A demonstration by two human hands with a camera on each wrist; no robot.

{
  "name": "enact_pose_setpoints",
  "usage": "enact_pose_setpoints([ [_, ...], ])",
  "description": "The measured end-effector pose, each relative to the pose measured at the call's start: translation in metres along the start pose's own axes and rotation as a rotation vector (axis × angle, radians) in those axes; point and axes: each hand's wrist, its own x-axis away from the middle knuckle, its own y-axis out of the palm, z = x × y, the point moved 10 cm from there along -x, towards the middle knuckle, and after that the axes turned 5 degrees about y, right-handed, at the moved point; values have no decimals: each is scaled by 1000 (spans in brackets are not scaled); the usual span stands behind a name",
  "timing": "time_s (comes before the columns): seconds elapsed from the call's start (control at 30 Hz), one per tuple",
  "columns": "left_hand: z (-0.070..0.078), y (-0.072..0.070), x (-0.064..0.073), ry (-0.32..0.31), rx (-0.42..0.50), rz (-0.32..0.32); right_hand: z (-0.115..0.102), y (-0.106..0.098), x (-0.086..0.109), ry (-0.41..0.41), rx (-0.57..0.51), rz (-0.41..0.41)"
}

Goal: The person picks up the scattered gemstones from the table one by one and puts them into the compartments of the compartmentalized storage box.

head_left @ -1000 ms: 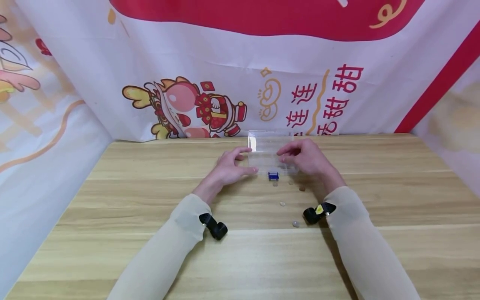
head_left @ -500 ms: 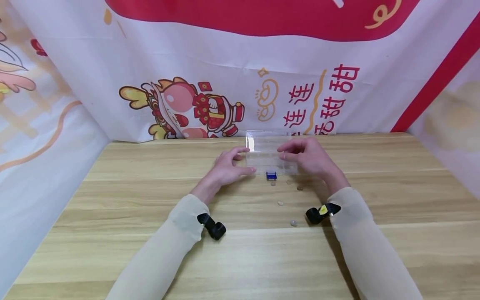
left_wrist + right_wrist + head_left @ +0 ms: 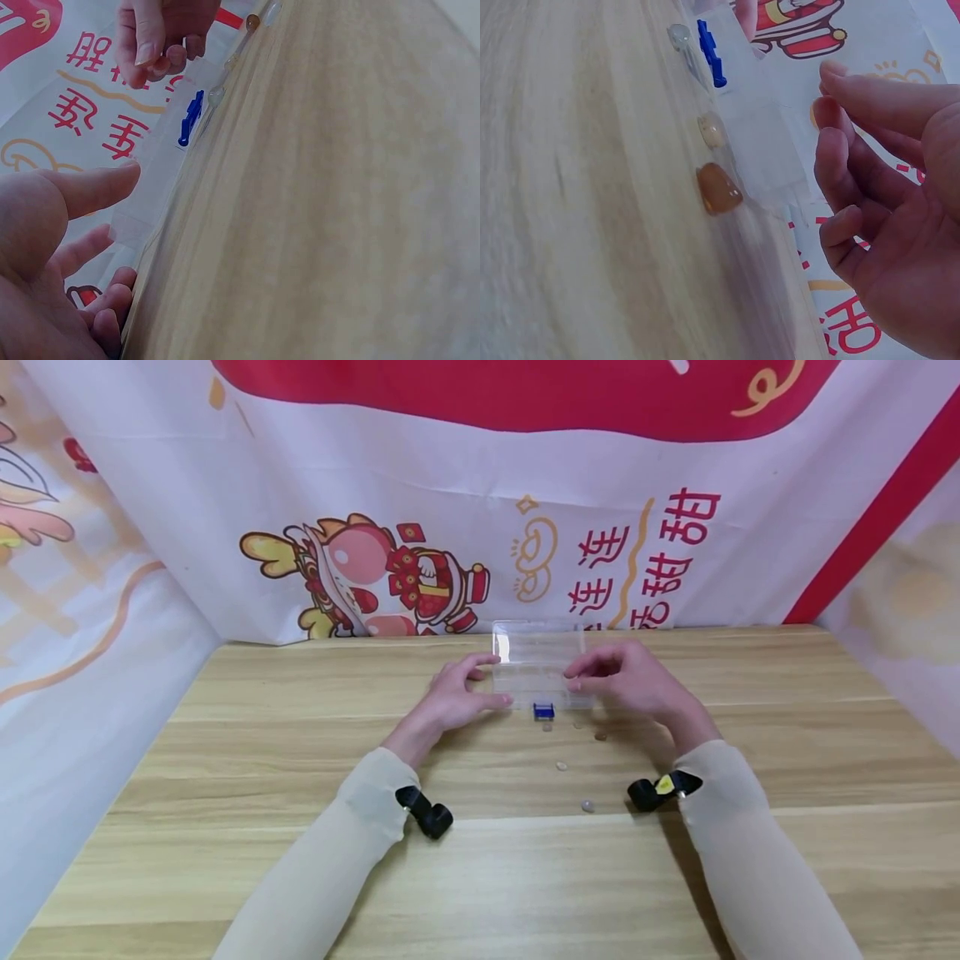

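A clear plastic compartment box (image 3: 525,681) stands at the back of the table, its lid (image 3: 543,643) raised toward the backdrop and a blue latch (image 3: 543,712) at its front. At its left end is my left hand (image 3: 461,695), thumb and index finger spread, fingertips at the box's edge. My right hand (image 3: 626,681) hovers over the box's right end, fingers loosely bent, thumb near the index finger; nothing shows between them in the right wrist view. Small stones lie in front of the box: a brown stone (image 3: 718,189), a pale cream stone (image 3: 712,130) and a greyish clear stone (image 3: 679,36).
Nearer on the wooden table (image 3: 480,893) lie a whitish stone (image 3: 562,767) and a grey stone (image 3: 587,807). A white printed cloth (image 3: 420,468) hangs right behind the box. Black wrist cameras sit on both sleeves.
My right hand has drawn back a little to the right across the box, its forearm shifting right as well. The left hand keeps its place at the box's left end.
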Motion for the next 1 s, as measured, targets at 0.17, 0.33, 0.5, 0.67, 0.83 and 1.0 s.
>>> enact_pose_setpoints([
  [0.17, 2, 1, 0, 3, 3, -4, 4, -3, 5, 14, 18, -19],
  [0.33, 2, 1, 0, 4, 10, -6, 9, -4, 12, -15, 58, -50],
  [0.5, 0, 1, -1, 0, 16, -9, 22, -2, 18, 3, 84, -133],
  [0.67, -1, 0, 0, 6, 16, -5, 31, 4, 18, 25, 88, -225],
  [0.83, -1, -1, 0, 4, 12, 2, 36, 7, 19, 48, 85, -276],
  [1.0, 0, 0, -1, 7, 7, -2, 43, 8, 21, 80, 68, -304],
])
